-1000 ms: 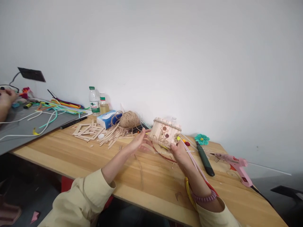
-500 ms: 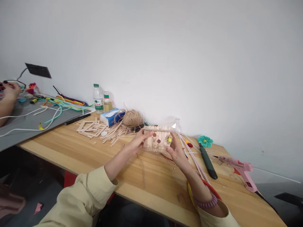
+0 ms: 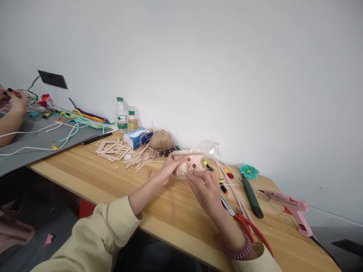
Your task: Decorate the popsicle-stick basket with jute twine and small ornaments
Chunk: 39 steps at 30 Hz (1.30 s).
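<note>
Craft workspace: glue gun (image 3: 295, 206), twine (image 3: 161, 140), wooden sticks (image 3: 141, 158)

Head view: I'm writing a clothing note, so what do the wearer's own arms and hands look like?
The left hand and right hand are ungloved. Loose, pale khaki cloth sleeves end in open cuffs on the forearms. A purple, coiled band circles the right forearm.
</note>
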Available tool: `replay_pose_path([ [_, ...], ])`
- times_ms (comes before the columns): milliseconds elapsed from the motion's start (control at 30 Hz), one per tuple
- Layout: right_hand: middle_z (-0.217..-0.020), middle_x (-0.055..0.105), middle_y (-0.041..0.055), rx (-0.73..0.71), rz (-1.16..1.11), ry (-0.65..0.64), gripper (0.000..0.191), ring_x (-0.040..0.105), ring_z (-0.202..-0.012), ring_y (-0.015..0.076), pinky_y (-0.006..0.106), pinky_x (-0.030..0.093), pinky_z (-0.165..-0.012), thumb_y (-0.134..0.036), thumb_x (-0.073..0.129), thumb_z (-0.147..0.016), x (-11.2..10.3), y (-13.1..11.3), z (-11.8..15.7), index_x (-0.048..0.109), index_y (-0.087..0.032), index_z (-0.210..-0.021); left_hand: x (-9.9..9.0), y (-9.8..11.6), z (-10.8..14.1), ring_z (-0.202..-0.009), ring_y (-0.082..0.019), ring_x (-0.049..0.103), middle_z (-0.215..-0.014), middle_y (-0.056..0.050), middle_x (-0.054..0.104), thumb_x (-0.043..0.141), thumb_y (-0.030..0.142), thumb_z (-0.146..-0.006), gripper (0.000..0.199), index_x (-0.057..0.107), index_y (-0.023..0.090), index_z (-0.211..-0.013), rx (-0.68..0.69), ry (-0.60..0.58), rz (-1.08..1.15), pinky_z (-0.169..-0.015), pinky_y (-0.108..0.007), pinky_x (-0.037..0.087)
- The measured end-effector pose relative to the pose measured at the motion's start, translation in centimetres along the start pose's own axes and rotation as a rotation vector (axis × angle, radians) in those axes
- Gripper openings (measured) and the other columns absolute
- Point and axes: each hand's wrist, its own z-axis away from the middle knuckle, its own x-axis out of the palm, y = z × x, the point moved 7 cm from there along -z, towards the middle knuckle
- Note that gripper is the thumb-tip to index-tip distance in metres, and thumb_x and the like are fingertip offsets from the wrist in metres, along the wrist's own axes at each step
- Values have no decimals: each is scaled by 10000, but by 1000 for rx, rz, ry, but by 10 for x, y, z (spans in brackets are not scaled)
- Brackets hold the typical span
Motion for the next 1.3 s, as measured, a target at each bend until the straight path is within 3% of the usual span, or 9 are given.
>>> replay_pose_path([
  [167,-840,604,35,102,-149,54,15,550,-840,218,383,411,-754,-255,650,-809,-11,5,-5,661,-264,-802,-1,2,-2,-991,-220,594,-1177,-88,567,554,306,-897,311,534,160,-1171,103,1,-80,-827,-424,516],
  [400,-559,433,-73,371,-507,159,379,464,-520,91,239,407,-538,-354,495,-931,-29,40,3,477,-167,-602,7,-4,-2,-1026,-233,581,-1208,-92,551,572,308,-887,336,526,162,-1186,233,-49,-189,-854,-445,503],
  [600,-535,452,-73,461,-794,-42,419,499,-531,93,250,443,-559,-415,531,-900,-13,39,1,453,-175,-565,2,-4,-7,-1031,-242,578,-1226,-96,538,580,348,-879,364,524,169,-1191,289,-45,-375,-862,-461,494],
  [700,-518,418,-65,513,-829,-163,461,450,-524,99,243,385,-536,-395,531,-896,-5,34,1,408,-184,-505,2,13,5,-1293,-327,346,-1440,-125,321,674,289,-801,603,395,190,-1327,366,-51,-469,-1047,-561,297],
  [800,-544,440,-33,538,-830,-273,455,432,-560,121,264,357,-561,-377,536,-887,1,24,0,437,-190,-485,21,30,32,-1409,-286,78,-1530,-121,127,783,161,-622,974,223,183,-1418,442,-221,-532,-1161,-435,71],
  [900,-578,477,-1,512,-857,-391,478,473,-609,158,297,390,-608,-515,511,-854,4,8,-5,475,-202,-494,52,26,58,-1283,-261,407,-1387,-112,450,802,165,-568,840,423,185,-1318,391,-551,-575,-1086,-354,312],
  [1000,-599,521,24,492,-826,-490,536,508,-631,188,321,421,-623,-657,439,-810,2,-3,-13,510,-212,-518,66,9,64,-968,-208,638,-1123,-91,646,712,197,-706,561,514,162,-1230,276,-687,-613,-855,-310,501],
  [1133,-672,598,26,521,-581,-574,410,535,-674,187,300,421,-660,-560,499,-834,-13,7,-19,612,-210,-652,53,-7,60,-472,-102,583,-531,36,584,461,204,-902,233,655,120,-1002,142,-641,-737,-554,-211,482],
  [1300,-526,530,0,611,-81,-541,414,419,-510,147,261,290,-512,-536,547,-801,-52,46,-9,584,-209,-549,-1,4,59,-532,-106,604,-551,24,595,508,354,-906,313,699,141,-781,77,-512,-965,-550,-204,473],
])
